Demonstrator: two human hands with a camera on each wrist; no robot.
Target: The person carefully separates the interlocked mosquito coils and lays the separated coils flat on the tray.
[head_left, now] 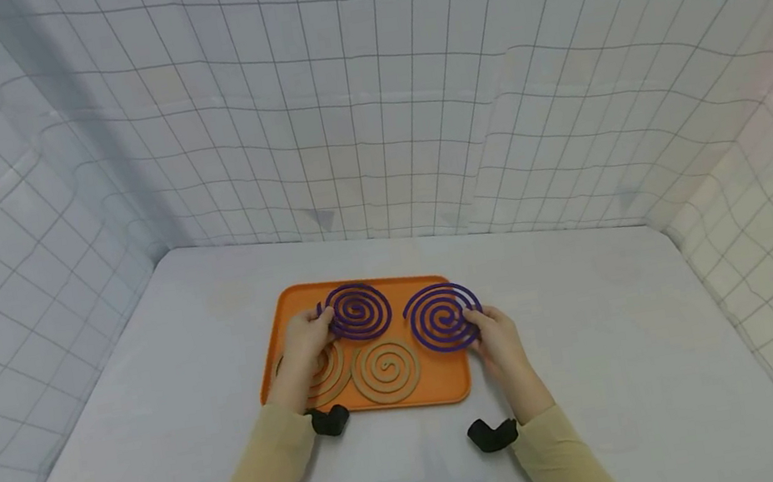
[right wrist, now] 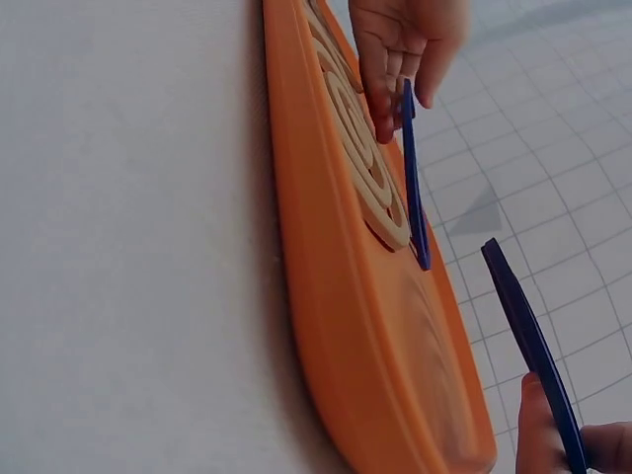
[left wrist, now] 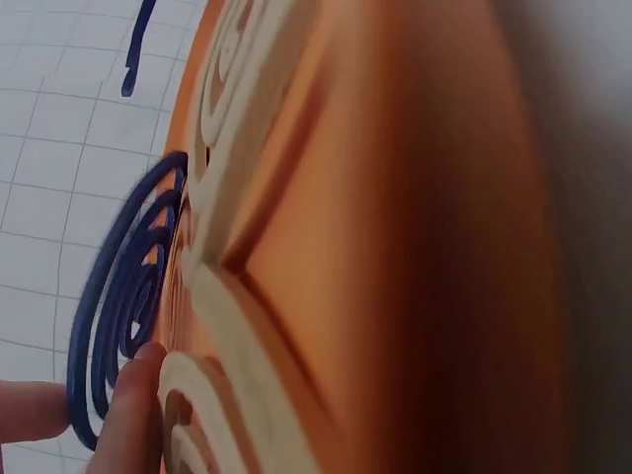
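Observation:
My left hand pinches the left edge of a purple mosquito coil over the back left of an orange tray. My right hand has a second purple mosquito coil between thumb and fingers at its right edge. That coil is held up above the tray's right end, seen edge-on in the right wrist view. Two tan mosquito coils lie along the tray's near side: one in the middle, the other at the left, partly hidden under my left hand and wrist.
The tray lies on a white table surface. White walls with a dark grid pattern close in the back and both sides. Black wrist straps or mounts sit at both sleeve cuffs.

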